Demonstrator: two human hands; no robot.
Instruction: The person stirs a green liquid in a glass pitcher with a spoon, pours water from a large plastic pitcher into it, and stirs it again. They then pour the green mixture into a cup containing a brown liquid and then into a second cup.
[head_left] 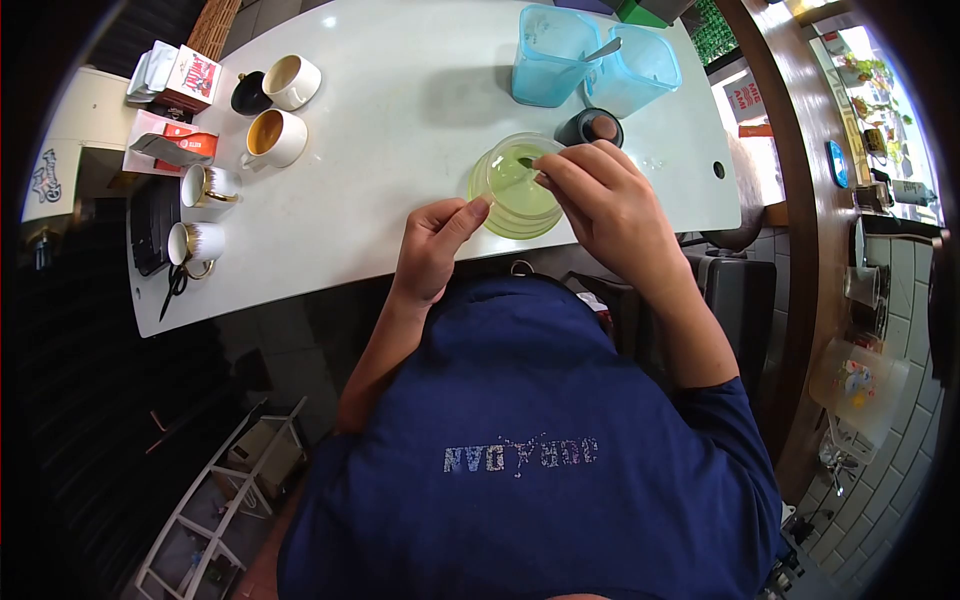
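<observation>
A translucent, green-tinted plastic tub (515, 222) stands near the front edge of the white table. It holds pale greenish liquid. My left hand (438, 245) is closed on the left side of its rim, with the thumb on top. Over the tub's right side, my right hand (610, 210) pinches a spoon (527, 162), whose lower end is inside the tub. Most of the spoon's handle is hidden by my fingers. Just behind my right hand sits a dark round container (577, 130) with a brown top.
Two blue translucent bins (548, 62) stand at the back right, a metal utensil (603, 49) leaning between them. Several cups, including a yellow-lined mug (277, 138), are on the left. Beyond them are boxes (192, 78), a black tray (153, 228) and black scissors (174, 290).
</observation>
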